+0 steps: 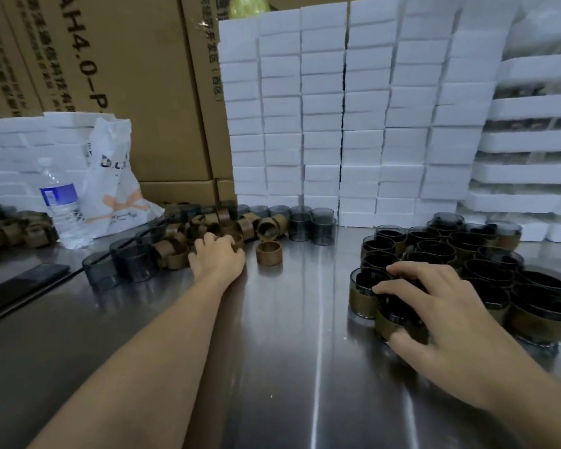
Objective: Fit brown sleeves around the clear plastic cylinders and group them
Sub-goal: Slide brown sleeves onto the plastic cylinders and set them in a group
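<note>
Seemingly, the right hand (pixel 441 306) grips a sleeved cylinder (pixel 399 325) with spread fingers (pixel 402 270), adding it to the group (pixel 467 254); the left hand (pixel 219 254) curls on a sleeve (pixel 237 242).

A water bottle (pixel 60 202) stands beside a white bag (pixel 114 176) (printed), before cardboard cartons (pixel 127 76).

Looked like a small packing workshop to me: a stainless steel worktable (pixel 289 351), a wall of stacked white boxes (pixel 337 124) right behind it, big printed cardboard cartons (pixel 136 76), plus brown sleeves (pixel 269 253) and clear cylinders (pixel 300 222) heaped in bulk.
</note>
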Tool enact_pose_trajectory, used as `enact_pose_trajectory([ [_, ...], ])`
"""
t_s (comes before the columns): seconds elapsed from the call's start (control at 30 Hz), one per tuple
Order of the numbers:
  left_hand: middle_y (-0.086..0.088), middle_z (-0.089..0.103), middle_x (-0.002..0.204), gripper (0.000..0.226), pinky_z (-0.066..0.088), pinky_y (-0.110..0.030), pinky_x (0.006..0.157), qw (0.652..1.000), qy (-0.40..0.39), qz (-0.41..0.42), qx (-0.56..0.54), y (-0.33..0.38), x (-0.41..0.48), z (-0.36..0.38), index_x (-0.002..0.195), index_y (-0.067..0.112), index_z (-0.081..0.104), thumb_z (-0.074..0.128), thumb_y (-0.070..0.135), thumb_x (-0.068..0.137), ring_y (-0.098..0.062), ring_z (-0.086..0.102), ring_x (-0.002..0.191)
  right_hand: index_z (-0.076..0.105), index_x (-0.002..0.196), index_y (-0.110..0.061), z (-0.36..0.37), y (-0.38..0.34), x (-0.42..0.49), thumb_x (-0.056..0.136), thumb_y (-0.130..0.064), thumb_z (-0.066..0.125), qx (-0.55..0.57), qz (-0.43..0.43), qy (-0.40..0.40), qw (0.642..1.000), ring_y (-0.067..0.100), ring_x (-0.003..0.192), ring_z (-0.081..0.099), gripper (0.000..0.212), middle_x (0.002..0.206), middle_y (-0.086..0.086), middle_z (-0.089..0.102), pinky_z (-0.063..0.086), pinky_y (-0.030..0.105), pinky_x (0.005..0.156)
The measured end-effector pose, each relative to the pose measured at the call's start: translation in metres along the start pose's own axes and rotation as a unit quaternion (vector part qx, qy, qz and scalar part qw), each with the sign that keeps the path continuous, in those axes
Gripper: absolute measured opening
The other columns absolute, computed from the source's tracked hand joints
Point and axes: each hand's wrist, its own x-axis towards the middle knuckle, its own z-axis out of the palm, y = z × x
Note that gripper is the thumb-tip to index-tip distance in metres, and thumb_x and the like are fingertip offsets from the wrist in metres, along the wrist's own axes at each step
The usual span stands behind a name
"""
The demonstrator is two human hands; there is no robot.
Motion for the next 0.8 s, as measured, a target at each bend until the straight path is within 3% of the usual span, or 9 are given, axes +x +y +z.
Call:
enact_pose_trajectory([
  [0.1,-0.007,0.068,0.127,0.021,0.050,-0.050,0.101,0.993,0.043,-0.025,-0.109,0.006,-0.006,-0.006,0.117,0.032,0.070,0.059,0.046,0.106,-0.034,0.059,0.121,0.068,0.133,-0.039,0.002,0.001,0.002,0.082,-0.051,0.051,-0.005,-0.008,0.013,1.000,0.008,0.145,0.033,0.055,0.148,-0.017,0.048,0.029,0.036,0.106],
  [0.17,0.000,0.070,0.115,0.010,0.051,-0.040,0.085,0.971,0.064,-0.029,-0.229,0.013,-0.017,-0.019,0.101,0.031,0.065,0.069,0.041,0.102,-0.027,0.063,0.107,0.067,0.134,-0.039,0.003,0.002,0.002,0.083,-0.049,0.054,-0.013,-0.013,0.011,1.000,0.009,0.146,0.033,0.053,0.149,-0.016,0.047,0.029,0.035,0.107],
  [0.33,0.009,0.064,0.128,0.056,0.046,-0.018,0.087,0.890,0.082,0.128,-0.429,0.053,-0.082,-0.060,0.128,0.032,0.060,0.092,0.021,0.084,-0.008,0.060,0.115,0.067,0.137,-0.033,-0.003,-0.008,0.004,0.091,-0.049,0.055,-0.014,-0.017,0.051,0.998,0.011,0.139,0.043,0.050,0.142,-0.017,0.054,0.031,0.032,0.106],
  [0.4,0.016,0.065,0.129,0.066,0.050,-0.016,0.095,0.864,0.081,0.197,-0.456,0.070,-0.117,-0.069,0.137,0.032,0.061,0.094,0.020,0.081,-0.004,0.062,0.118,0.064,0.141,-0.031,-0.006,-0.014,0.005,0.096,-0.040,0.066,0.007,-0.014,0.083,0.996,0.011,0.134,0.048,0.046,0.138,-0.017,0.057,0.035,0.032,0.105],
  [0.47,0.016,0.064,0.127,0.064,0.054,-0.027,0.102,0.840,0.110,0.277,-0.453,0.088,-0.148,-0.076,0.135,0.032,0.065,0.094,0.018,0.079,-0.006,0.063,0.120,0.058,0.149,-0.029,-0.010,-0.021,0.006,0.098,-0.034,0.072,0.033,0.004,0.117,0.993,0.010,0.131,0.050,0.053,0.136,-0.014,0.060,0.037,0.032,0.107],
  [0.53,0.016,0.061,0.126,0.062,0.054,-0.032,0.103,0.813,0.151,0.341,-0.448,0.104,-0.172,-0.083,0.130,0.034,0.066,0.094,0.014,0.078,-0.011,0.062,0.122,0.052,0.155,-0.025,-0.015,-0.027,0.007,0.099,-0.031,0.072,0.051,0.021,0.152,0.987,0.012,0.126,0.052,0.060,0.134,-0.010,0.062,0.036,0.028,0.106],
  [0.6,0.016,0.060,0.124,0.060,0.051,-0.028,0.102,0.791,0.173,0.370,-0.455,0.113,-0.188,-0.088,0.127,0.035,0.066,0.093,0.011,0.078,-0.015,0.061,0.123,0.051,0.157,-0.021,-0.020,-0.032,0.008,0.098,-0.025,0.075,0.066,0.014,0.199,0.978,0.015,0.120,0.056,0.064,0.131,-0.007,0.064,0.040,0.030,0.106],
  [0.73,0.020,0.064,0.126,0.064,0.043,-0.011,0.096,0.791,0.116,0.385,-0.461,0.110,-0.205,-0.084,0.133,0.036,0.063,0.091,0.013,0.080,-0.010,0.062,0.125,0.047,0.160,-0.018,-0.024,-0.037,0.008,0.089,-0.015,0.082,0.070,-0.039,0.253,0.964,0.016,0.126,0.057,0.079,0.142,-0.002,0.060,0.045,0.030,0.111],
  [0.8,0.023,0.067,0.125,0.062,0.046,-0.013,0.089,0.800,0.062,0.367,-0.471,0.104,-0.208,-0.076,0.131,0.041,0.061,0.092,0.023,0.081,-0.008,0.064,0.121,0.059,0.153,-0.020,-0.022,-0.034,0.008,0.083,-0.012,0.086,0.017,-0.065,0.240,0.969,0.020,0.125,0.060,0.075,0.144,0.002,0.060,0.051,0.038,0.107],
])
